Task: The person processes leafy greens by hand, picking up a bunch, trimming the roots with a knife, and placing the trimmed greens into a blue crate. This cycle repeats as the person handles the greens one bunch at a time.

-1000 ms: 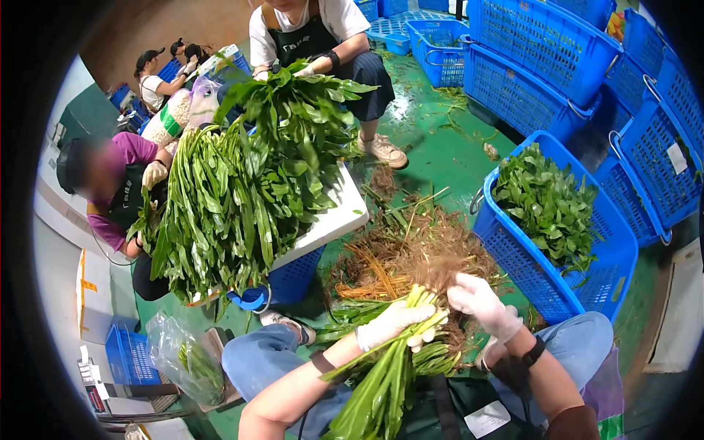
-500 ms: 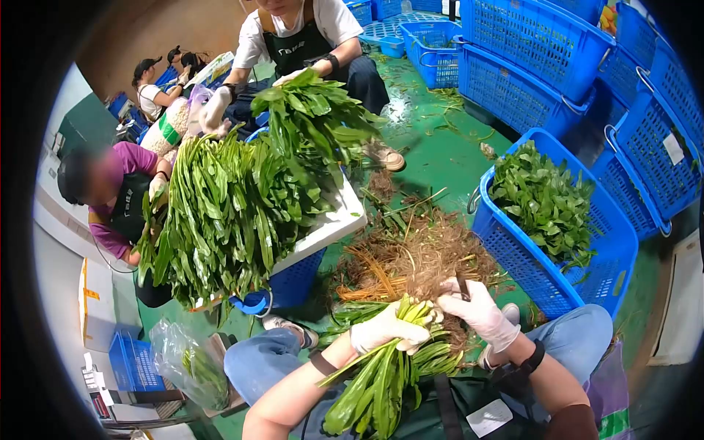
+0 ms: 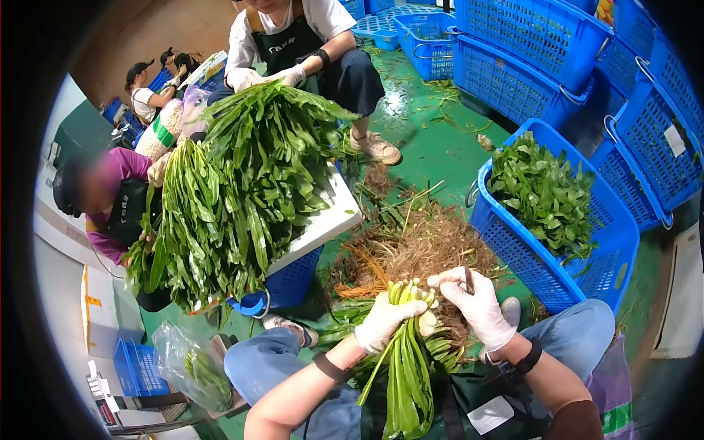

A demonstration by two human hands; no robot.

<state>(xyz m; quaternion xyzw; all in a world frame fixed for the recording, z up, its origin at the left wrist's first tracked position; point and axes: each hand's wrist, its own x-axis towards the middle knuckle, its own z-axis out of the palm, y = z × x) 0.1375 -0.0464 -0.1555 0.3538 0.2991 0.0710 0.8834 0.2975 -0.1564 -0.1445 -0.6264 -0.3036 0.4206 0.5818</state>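
My left hand (image 3: 385, 323), in a whitish glove, is closed around a bunch of long leafy greens (image 3: 408, 389). Their pale stem ends point away from me and the leaves hang down over my lap. Just right of the stem ends, my gloved right hand (image 3: 478, 312) is closed, with a thin dark blade-like strip (image 3: 468, 277) showing at its fingers; its exact kind is unclear. Beyond both hands, a heap of brown roots (image 3: 433, 238) lies on the floor. More greens (image 3: 348, 315) lie beside and under my left hand.
A blue basket (image 3: 539, 275) holding loose leaves stands at my right. Ahead, a white foam box (image 3: 323, 227) bears piled greens, with one person (image 3: 293, 44) behind it and another (image 3: 117, 198) on its left. Stacked blue crates (image 3: 524, 88) line the back right.
The bunch in my left hand now hangs straighter, its stem ends higher. My right hand has shifted slightly up and left. The person ahead has lowered greens onto the pile, both hands on them.
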